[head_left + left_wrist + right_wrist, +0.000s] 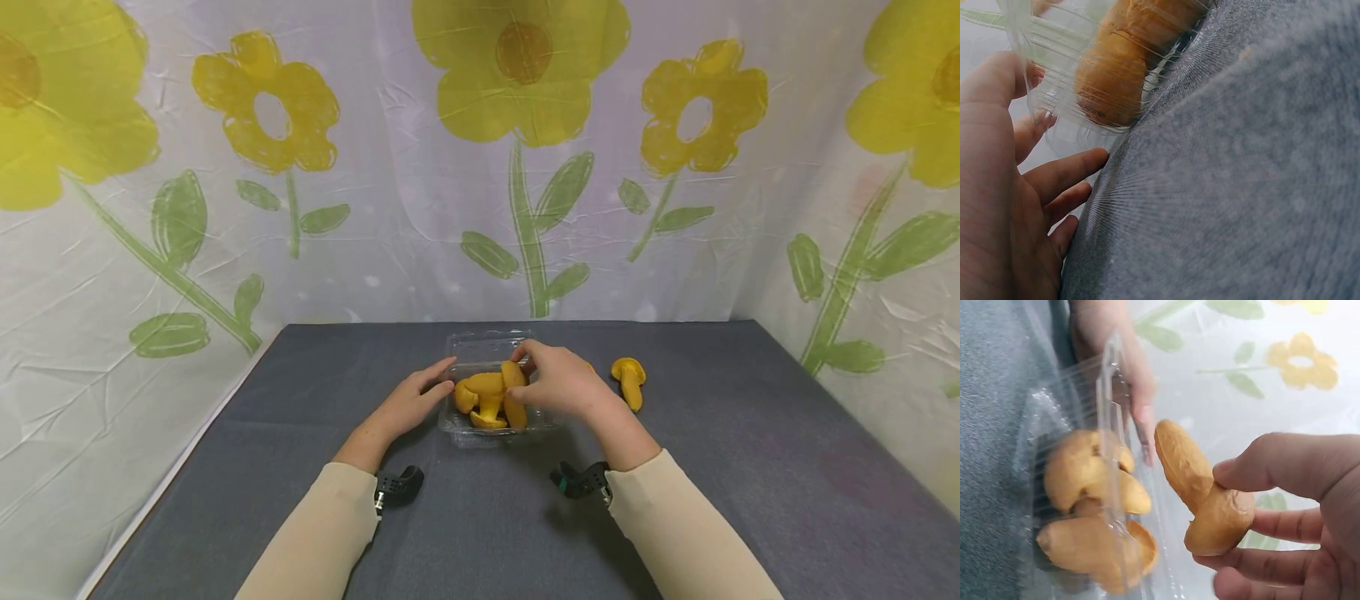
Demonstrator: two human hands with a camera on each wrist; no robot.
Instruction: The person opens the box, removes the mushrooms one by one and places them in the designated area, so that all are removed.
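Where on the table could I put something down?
There's bare room on the table between its left edge and the left sleeve, between the loose mushroom and the right edge, and in front between both sleeves. It's crowded at the clear box: mushrooms lie inside, and the left hand and right hand are there, the right one holding another mushroom.

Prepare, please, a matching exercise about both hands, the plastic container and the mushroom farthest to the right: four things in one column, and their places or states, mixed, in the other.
Things:
1. Left hand
2. Right hand
3. Plastic container
4. Rightmost mushroom

Places or states:
A. Transparent, with yellow mushrooms inside
B. Lying on the dark tabletop
C. Pinching a held mushroom
D. At the container's left side, holding no mushroom

Right pairs: 1-D, 2-C, 3-A, 4-B
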